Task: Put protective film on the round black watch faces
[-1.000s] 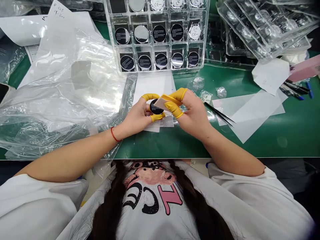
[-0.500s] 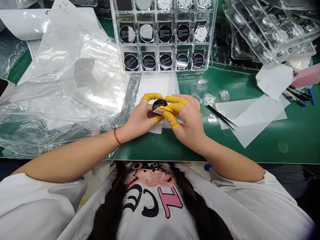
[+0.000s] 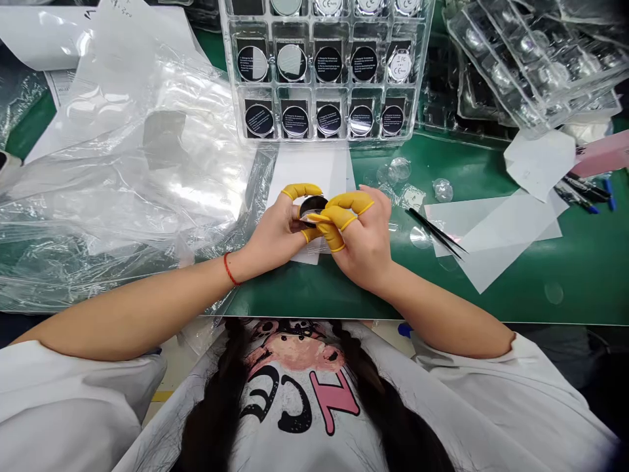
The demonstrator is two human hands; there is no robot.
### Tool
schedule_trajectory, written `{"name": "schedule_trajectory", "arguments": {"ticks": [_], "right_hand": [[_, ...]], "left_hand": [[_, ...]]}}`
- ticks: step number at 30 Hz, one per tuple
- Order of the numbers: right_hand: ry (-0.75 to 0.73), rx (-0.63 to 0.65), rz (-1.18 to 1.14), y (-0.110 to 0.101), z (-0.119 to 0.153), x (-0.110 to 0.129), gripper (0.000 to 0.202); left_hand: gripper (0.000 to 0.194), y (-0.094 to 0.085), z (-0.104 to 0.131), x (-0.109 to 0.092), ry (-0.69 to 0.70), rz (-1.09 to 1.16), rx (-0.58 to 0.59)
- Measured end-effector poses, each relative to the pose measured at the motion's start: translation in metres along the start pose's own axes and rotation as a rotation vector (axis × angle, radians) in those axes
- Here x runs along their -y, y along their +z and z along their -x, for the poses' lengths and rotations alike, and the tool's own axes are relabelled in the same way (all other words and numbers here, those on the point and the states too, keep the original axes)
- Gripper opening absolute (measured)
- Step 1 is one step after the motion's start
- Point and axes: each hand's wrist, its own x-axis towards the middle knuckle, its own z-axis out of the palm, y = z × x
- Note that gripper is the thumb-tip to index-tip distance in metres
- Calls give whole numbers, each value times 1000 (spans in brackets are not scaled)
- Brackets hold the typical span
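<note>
Gripped in the curled left hand (image 3: 276,231), the disc (image 3: 313,204) could be dropped if overpressed by the card (image 3: 308,216) pinched in the right hand (image 3: 364,244).

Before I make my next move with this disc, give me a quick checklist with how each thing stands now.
1. Disc held: ok, its edge is gripped in the left hand.
2. Flat piece held: ok, pinched in the right hand, overlapping the disc in view.
3. Flat piece touching the disc: cannot tell.
4. Disc face clean: cannot tell, partly covered.
5. Tweezers clear of both hands: ok, lying on the table to the right.
6. Whole tray in view: not ok, its far end is cut off.
</note>
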Motion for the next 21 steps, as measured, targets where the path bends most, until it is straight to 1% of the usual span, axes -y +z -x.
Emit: {"name": "schedule_trajectory", "arguments": {"ticks": [2, 4, 7, 11, 14, 17, 18, 19, 21], "right_hand": [[-45, -57, 26, 6, -1, -5, 12], [-63, -68, 42, 9, -3, -9, 14], [-38, -32, 28, 13, -4, -15, 15], [57, 63, -43, 15, -9, -22, 17], [136, 120, -195, 9, -16, -28, 14], [236, 118, -317, -3, -22, -31, 16], [244, 118, -328, -7, -23, -32, 17], [228, 125, -322, -11, -23, -32, 19], [125, 164, -269, -15, -22, -33, 20]], "left_hand": [[51, 0, -1, 1, -7, -5, -1], [50, 0, -1, 3, -1, -4, 5], [51, 1, -1, 5, 0, 9, 13], [60, 2, -2, 5, -48, 50, 40], [61, 3, -3, 2, -83, 99, 47], [58, 2, -5, -4, -102, 93, 64], [57, 2, -6, -5, -103, 81, 68], [56, 2, -6, -6, -101, 70, 71], [55, 2, -7, -7, -96, 59, 76]]}}
